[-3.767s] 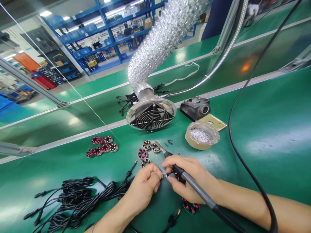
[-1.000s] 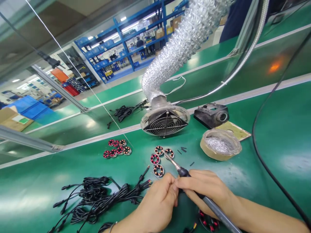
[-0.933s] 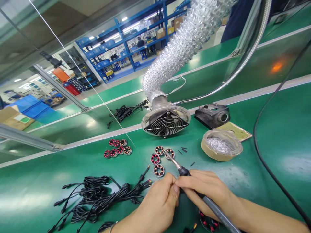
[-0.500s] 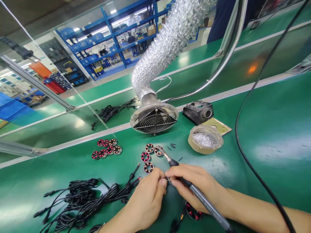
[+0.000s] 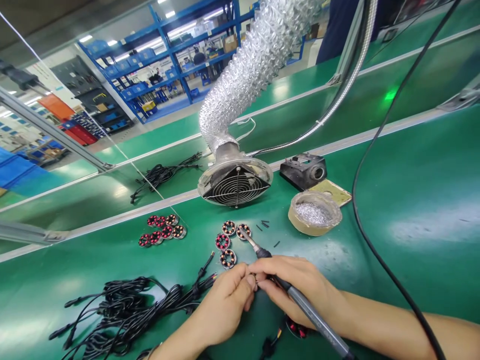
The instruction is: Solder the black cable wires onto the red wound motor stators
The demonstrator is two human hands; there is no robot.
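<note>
My right hand [image 5: 305, 285] is closed around a soldering iron [image 5: 311, 310], whose tip points away from me, up and to the left. Its thumb and forefinger also meet my left fingertips. My left hand [image 5: 228, 300] is pinched shut; whatever small piece lies between the fingers is mostly hidden. Just beyond the hands sit several small wound motor stators [image 5: 228, 259], with red or copper coils. Partly covered by my right hand is another stator [image 5: 296, 327], and near it a black cable end [image 5: 268, 347] shows bare coloured wires.
Black cables [image 5: 123, 310] lie bundled at left. Another group of stators [image 5: 167, 232] sits farther back. A fume extractor [image 5: 236, 187] with a silver duct stands ahead. Right of it are a tub of metal shavings [image 5: 315, 215] and an iron stand [image 5: 303, 172]. A black cord [image 5: 360, 215] crosses at right.
The view has shifted slightly. My hands stay together, with small finger movement at the pinch, and the iron remains in my right hand. A light reflected at the back right turned from orange to green.
</note>
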